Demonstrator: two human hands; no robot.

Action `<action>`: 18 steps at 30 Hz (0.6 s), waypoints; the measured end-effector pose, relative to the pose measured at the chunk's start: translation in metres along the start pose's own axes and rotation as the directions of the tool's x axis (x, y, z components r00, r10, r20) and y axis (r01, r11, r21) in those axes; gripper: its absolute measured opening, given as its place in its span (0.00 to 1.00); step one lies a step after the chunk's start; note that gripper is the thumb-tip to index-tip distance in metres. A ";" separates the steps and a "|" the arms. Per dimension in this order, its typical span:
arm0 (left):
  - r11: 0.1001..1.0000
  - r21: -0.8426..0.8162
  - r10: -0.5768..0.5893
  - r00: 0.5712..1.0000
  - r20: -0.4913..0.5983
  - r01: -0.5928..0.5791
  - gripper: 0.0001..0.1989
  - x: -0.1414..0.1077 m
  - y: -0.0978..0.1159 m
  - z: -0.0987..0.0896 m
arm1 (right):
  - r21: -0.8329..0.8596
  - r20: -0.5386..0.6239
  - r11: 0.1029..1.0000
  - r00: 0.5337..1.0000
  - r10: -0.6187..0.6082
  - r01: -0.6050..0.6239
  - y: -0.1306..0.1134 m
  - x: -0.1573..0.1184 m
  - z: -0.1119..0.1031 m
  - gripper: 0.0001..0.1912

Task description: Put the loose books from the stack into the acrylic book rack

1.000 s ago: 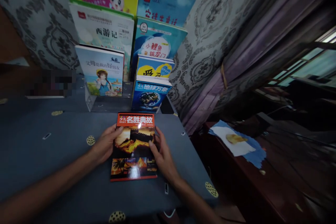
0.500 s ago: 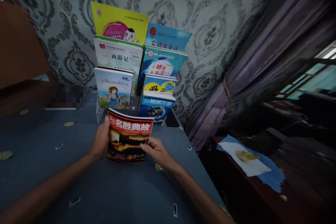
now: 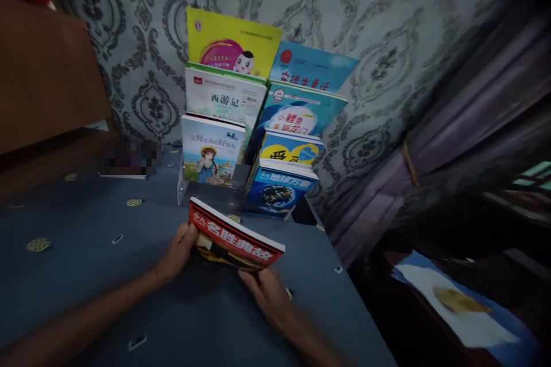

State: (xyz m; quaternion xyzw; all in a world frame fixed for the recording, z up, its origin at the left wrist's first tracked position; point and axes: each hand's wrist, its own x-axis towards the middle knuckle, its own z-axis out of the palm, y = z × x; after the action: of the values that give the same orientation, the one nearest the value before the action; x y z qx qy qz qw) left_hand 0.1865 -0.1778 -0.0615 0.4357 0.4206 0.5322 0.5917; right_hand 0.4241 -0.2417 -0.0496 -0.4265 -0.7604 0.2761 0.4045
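A book with a red title band and a dark picture cover (image 3: 235, 241) is held between my two hands, tilted so its white top page edge shows. My left hand (image 3: 178, 249) grips its left edge. The lower right corner is pinched by my right hand (image 3: 269, 292). Just beyond it stands a clear tiered rack (image 3: 210, 195) of books in two columns. At its front are a light blue book with a girl on the cover (image 3: 210, 155) and a blue book with a globe (image 3: 278, 192).
The blue-grey tabletop (image 3: 86, 275) has its right edge beside a purple curtain (image 3: 387, 183). A blurred-out item (image 3: 129, 160) lies at the back left near a brown box (image 3: 47, 74). Blue and white cloth (image 3: 460, 304) lies at the lower right.
The view has swung left, so things appear further right. The held book has tipped back from facing me, its cover now foreshortened, and sits lower, farther from the rack.
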 end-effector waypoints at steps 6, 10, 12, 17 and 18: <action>0.997 0.052 0.059 0.998 0.001 -0.059 0.33 -0.012 0.007 0.011 | -0.060 0.043 0.998 0.999 0.014 -0.012 0.011 0.000 -0.005 0.18; 0.992 0.097 0.065 0.982 0.180 -0.084 0.34 -0.017 0.025 0.014 | -0.075 0.034 0.997 0.999 0.008 -0.005 0.011 -0.001 -0.008 0.19; 0.990 0.103 0.069 0.967 0.246 -0.097 0.32 -0.018 0.038 0.015 | -0.107 0.003 0.994 1.000 -0.011 0.012 0.013 -0.002 -0.008 0.19; 0.968 0.185 0.051 0.853 0.519 -0.171 0.23 -0.014 0.084 0.004 | -0.083 -0.101 0.996 0.995 -0.023 0.015 0.023 -0.004 -0.006 0.15; 0.956 0.224 0.028 0.820 0.572 -0.189 0.20 -0.013 0.093 0.001 | -0.065 -0.103 0.998 0.995 -0.015 0.008 0.023 -0.004 -0.006 0.15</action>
State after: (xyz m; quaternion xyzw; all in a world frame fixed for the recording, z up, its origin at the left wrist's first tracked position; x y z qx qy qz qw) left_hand 0.1617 -0.1858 0.0292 0.6732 0.2703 0.3507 0.5923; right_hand 0.4405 -0.2334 -0.0655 -0.4487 -0.7495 0.2263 0.4309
